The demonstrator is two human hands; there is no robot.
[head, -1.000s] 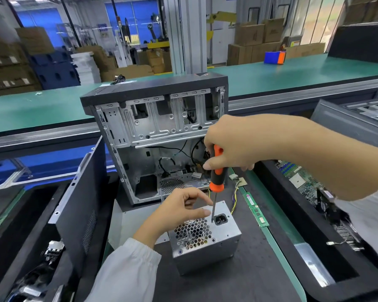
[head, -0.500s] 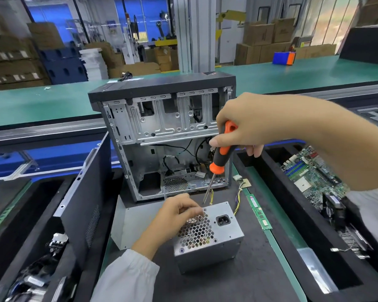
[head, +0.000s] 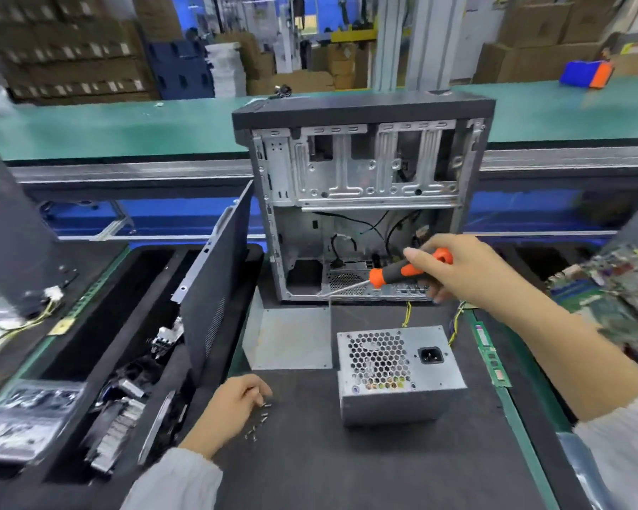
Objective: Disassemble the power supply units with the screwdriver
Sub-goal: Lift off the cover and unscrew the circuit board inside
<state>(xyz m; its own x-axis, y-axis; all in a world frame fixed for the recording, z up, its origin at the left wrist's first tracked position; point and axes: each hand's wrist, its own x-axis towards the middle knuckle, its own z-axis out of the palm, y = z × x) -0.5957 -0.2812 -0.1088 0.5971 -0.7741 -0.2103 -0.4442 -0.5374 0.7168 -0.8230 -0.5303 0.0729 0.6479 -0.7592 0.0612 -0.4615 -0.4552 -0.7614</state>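
A silver power supply unit [head: 402,377] stands on the black mat, its honeycomb grille and power socket facing up toward me. My right hand [head: 465,266] holds an orange and black screwdriver [head: 395,274] level above the mat, its shaft pointing left, well above the unit. My left hand [head: 229,410] rests low on the mat to the left of the unit, fingertips over several small loose screws [head: 260,421]. I cannot tell whether a screw is pinched in the fingers.
An open computer case [head: 361,200] stands behind the unit, cables hanging inside. A grey metal plate [head: 288,336] lies before it. A dark side panel [head: 214,288] leans at left beside a parts bin [head: 100,399]. Circuit boards [head: 619,300] and RAM sticks [head: 492,358] lie at right.
My right hand lifted the screwdriver off the unit and swung it level. My left hand left the unit's top and moved down-left to the mat by the screws.
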